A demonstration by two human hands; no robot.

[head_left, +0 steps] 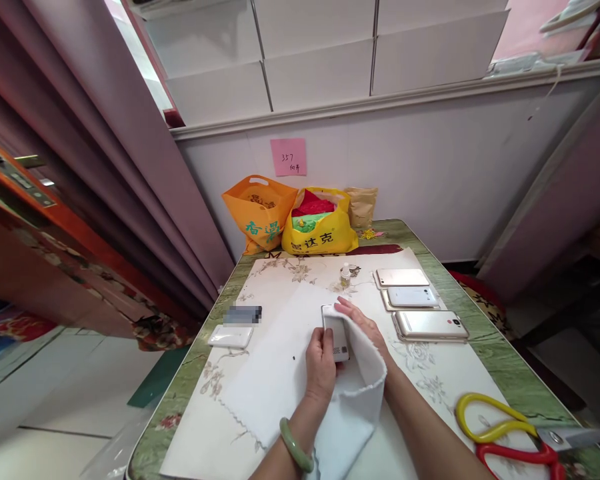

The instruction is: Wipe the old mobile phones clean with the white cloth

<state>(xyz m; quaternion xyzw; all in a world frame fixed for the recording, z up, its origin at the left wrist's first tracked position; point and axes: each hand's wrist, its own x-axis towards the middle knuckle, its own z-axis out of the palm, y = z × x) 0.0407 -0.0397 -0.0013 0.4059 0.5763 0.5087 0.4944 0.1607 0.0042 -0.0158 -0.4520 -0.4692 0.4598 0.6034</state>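
My left hand (321, 367), with a green bangle at the wrist, is closed round a small white phone (336, 337) held over the table. My right hand (359, 321) lies across the phone's right side with a white cloth (300, 387) draped over it; its fingers press the cloth against the phone. The cloth spreads down and left over the white floral table cover (430, 373).
Three phones (415, 298) lie in a row to the right. A white phone (230, 337) lies at the left. A small bottle (345, 275) stands behind. Yellow-and-red scissors (510, 433) sit at bottom right. Orange bag (259, 213) and yellow bag (320, 227) stand at the far edge.
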